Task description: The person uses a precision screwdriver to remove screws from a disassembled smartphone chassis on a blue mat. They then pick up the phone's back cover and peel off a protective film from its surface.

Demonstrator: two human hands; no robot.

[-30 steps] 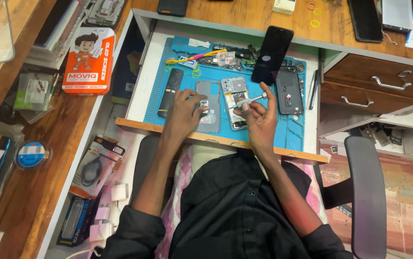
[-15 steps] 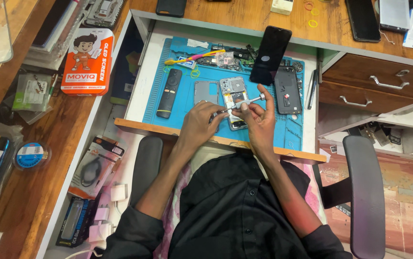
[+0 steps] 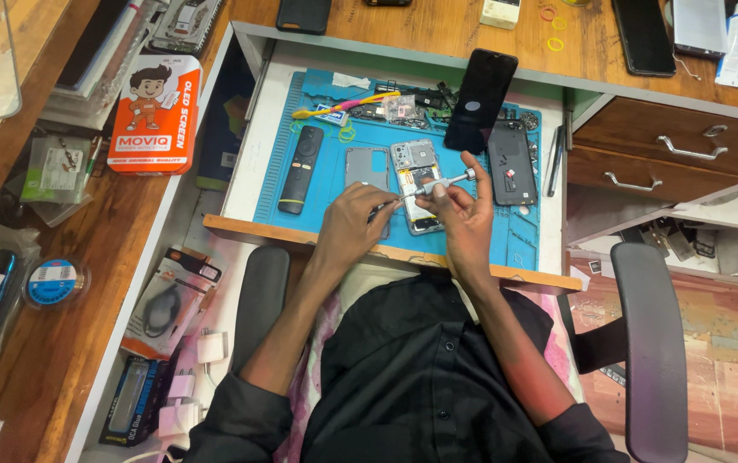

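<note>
The right hand pinches a slim silver metal screwdriver between thumb and fingers, the tool slanting from its knob at two o'clock down to its tip at eight o'clock. The left hand has its fingers curled narrow, fingertips meeting the tool's tip over the opened smartphone with bare circuit boards, which lies face down on the blue silicone repair mat in the pulled-out drawer. Just beside that phone at nine o'clock lies a grey plastic phone back cover, and farther that way a long black remote control. At three o'clock lies a black phone frame, and at one o'clock a dark glossy phone screen leans upright. A yellow-and-pink toothbrush lies at eleven o'clock.
</note>
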